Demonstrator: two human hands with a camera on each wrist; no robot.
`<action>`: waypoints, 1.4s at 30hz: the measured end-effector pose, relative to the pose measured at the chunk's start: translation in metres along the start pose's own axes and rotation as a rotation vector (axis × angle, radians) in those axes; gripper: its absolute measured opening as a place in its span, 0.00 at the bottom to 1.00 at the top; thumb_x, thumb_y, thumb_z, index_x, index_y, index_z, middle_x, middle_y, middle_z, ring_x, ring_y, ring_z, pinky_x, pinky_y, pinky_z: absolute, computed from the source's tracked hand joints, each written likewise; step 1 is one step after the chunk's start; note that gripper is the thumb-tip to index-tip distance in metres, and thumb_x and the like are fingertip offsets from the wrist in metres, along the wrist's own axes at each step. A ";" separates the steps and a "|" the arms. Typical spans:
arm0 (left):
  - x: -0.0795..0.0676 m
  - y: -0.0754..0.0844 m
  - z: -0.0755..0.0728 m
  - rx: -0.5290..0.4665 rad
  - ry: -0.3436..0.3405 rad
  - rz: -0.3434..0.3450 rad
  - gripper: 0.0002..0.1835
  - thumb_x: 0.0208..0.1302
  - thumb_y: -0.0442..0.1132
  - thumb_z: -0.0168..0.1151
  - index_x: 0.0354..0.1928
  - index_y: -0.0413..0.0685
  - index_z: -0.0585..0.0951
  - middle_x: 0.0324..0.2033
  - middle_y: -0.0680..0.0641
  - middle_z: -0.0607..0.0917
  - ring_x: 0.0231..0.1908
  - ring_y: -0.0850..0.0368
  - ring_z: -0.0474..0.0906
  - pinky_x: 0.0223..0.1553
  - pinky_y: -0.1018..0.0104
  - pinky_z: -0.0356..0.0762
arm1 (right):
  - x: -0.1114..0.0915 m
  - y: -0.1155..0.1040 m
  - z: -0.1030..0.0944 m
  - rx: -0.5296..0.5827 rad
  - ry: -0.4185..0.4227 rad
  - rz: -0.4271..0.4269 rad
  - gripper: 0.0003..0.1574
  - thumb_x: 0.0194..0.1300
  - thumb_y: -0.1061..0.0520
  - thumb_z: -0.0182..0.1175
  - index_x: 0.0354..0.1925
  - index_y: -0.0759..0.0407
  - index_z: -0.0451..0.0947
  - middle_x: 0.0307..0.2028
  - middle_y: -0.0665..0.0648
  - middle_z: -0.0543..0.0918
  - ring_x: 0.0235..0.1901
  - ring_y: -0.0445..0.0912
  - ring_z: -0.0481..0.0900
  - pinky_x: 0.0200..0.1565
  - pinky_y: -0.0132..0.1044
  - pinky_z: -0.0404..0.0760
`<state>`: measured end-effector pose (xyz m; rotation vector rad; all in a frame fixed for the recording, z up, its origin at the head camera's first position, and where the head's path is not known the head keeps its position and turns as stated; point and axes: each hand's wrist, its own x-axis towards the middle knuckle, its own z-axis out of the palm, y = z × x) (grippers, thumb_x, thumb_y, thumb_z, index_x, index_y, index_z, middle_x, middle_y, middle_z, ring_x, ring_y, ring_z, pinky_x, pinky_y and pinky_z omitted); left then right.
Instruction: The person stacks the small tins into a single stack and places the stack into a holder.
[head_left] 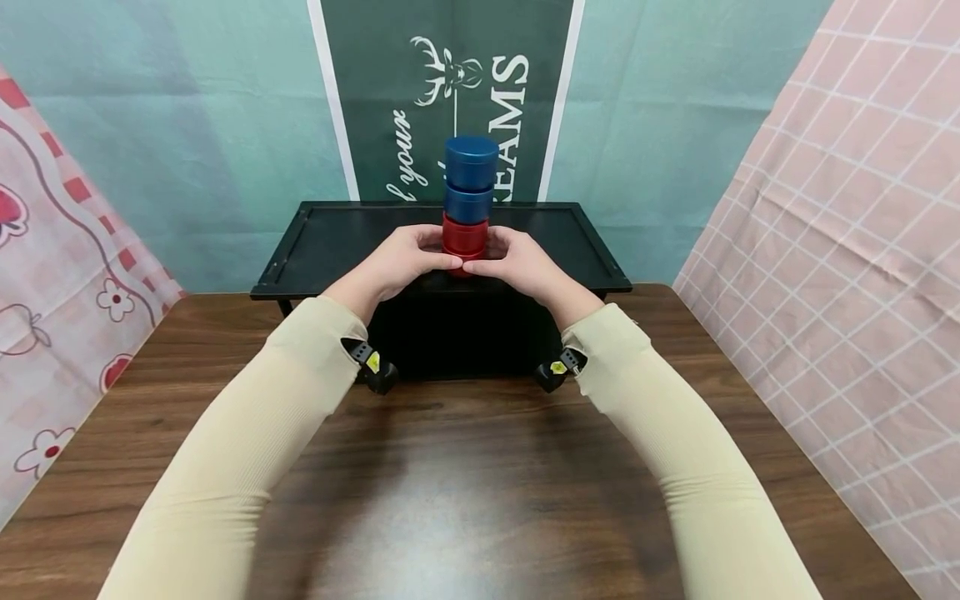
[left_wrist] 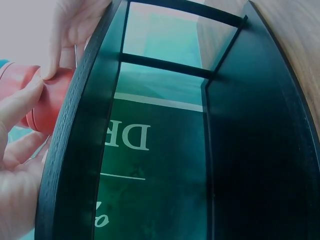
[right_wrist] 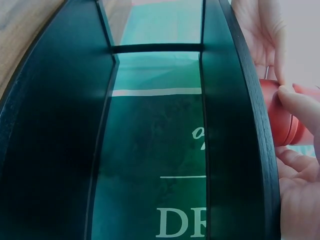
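A column of round tins stands on the top board of a black shelf. Its upper part is two blue tins, one on the other. Below them are red tins, seen in both wrist views as red cylinders beside the board's edge. My left hand holds the lower red part from the left, thumb across the front. From the right, my right hand holds the same part, its thumb tip almost meeting the other. The fingers behind the tins are partly hidden.
The black shelf stands on a brown wooden table and has an open space below its board. A green printed cloth hangs behind. A pink checked cloth lies along the right, a patterned one along the left.
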<state>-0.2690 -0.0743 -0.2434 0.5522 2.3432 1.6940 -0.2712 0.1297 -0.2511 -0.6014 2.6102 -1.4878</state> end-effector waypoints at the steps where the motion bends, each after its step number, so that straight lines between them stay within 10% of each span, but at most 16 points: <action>1: 0.000 0.000 0.000 -0.007 -0.002 -0.002 0.31 0.59 0.39 0.65 0.64 0.43 0.68 0.58 0.45 0.74 0.57 0.52 0.69 0.61 0.57 0.64 | 0.000 -0.001 0.000 -0.003 -0.001 0.001 0.41 0.58 0.49 0.65 0.64 0.61 0.63 0.57 0.57 0.74 0.54 0.47 0.74 0.58 0.41 0.70; 30: -0.003 0.004 -0.007 -0.030 -0.023 -0.075 0.33 0.60 0.35 0.63 0.66 0.39 0.63 0.62 0.42 0.69 0.59 0.50 0.66 0.63 0.57 0.62 | 0.001 -0.010 0.007 -0.049 -0.028 0.003 0.40 0.60 0.49 0.64 0.65 0.61 0.62 0.59 0.58 0.73 0.56 0.48 0.72 0.60 0.41 0.68; 42: -0.015 0.001 -0.014 0.167 0.020 -0.052 0.33 0.61 0.41 0.63 0.66 0.41 0.64 0.62 0.43 0.70 0.61 0.50 0.66 0.62 0.56 0.64 | -0.013 -0.003 0.004 -0.066 0.110 0.014 0.40 0.60 0.46 0.63 0.65 0.59 0.63 0.59 0.56 0.74 0.56 0.46 0.73 0.58 0.42 0.70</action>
